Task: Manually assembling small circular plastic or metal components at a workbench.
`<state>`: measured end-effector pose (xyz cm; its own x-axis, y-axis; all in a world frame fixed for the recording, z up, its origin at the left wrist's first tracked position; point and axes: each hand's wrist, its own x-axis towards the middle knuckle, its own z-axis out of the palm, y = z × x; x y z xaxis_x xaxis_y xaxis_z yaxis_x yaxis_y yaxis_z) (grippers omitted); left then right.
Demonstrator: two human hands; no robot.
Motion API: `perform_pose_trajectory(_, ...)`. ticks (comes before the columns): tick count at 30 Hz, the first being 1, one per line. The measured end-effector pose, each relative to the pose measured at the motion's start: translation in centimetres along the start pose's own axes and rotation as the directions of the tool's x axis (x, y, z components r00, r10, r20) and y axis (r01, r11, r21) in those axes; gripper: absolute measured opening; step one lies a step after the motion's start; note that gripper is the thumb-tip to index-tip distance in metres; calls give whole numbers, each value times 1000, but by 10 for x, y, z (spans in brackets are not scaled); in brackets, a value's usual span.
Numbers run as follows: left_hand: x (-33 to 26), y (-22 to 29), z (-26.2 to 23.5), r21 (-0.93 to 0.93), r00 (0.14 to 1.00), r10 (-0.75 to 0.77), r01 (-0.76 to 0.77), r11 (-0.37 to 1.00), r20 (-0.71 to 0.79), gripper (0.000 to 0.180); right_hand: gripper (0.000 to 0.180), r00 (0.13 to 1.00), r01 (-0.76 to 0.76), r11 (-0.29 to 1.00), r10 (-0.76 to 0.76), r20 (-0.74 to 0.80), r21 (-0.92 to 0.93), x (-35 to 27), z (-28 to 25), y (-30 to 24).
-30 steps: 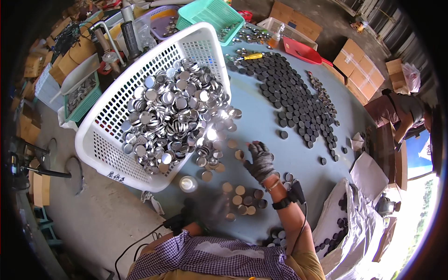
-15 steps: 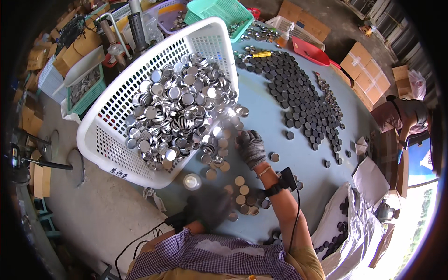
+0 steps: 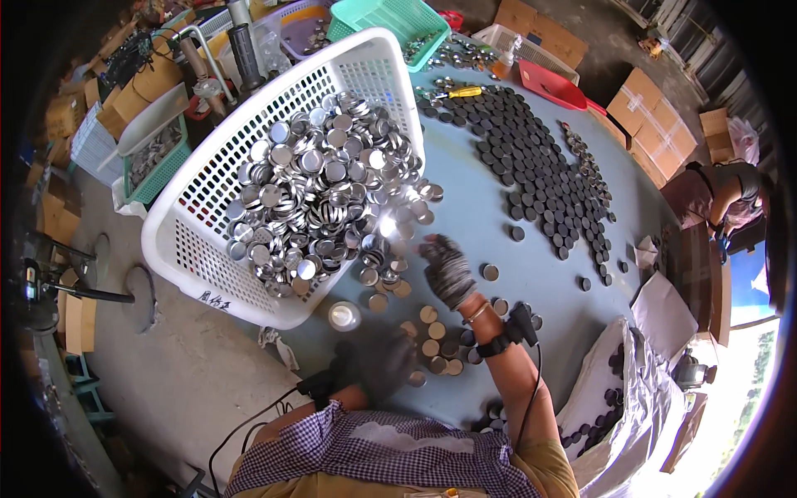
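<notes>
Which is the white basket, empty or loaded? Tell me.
Loaded: silver discs lie heaped inside the white basket.

This is a small workshop: a blue-grey table [image 3: 457, 166] is spread with dark round discs [image 3: 544, 174], beside a white perforated basket [image 3: 282, 312] heaped with shiny metal discs [image 3: 332, 170]. A yellow-handled tool [image 3: 465, 92], stacked cardboard boxes [image 3: 652, 124], a bare grey floor [image 3: 187, 357] and another person [image 3: 721, 195] bending nearby show it too.
</notes>
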<state>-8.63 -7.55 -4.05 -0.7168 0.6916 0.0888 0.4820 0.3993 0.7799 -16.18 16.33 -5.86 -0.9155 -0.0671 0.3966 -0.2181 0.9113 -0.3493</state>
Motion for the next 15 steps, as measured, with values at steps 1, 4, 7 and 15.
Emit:
perform_pose_trajectory(1,0,-1,1,4,1000,-1,1,1000,-4,31,39,998,-33,995,27,61,92,3,3,-11)
perform_pose_trajectory(4,0,-3,4,29,1000,5,-4,1000,-12,32,37,995,78,997,-77,65,-11,3,11,-11)
perform_pose_trajectory(7,-1,0,4,45,1000,18,-18,999,-6,32,41,944,-250,952,281,173,-177,-13,0,5)
perform_pose_trajectory(15,1,6,3,34,997,26,-23,999,-71,27,44,998,-6,995,-1,69,97,-29,-20,-26)
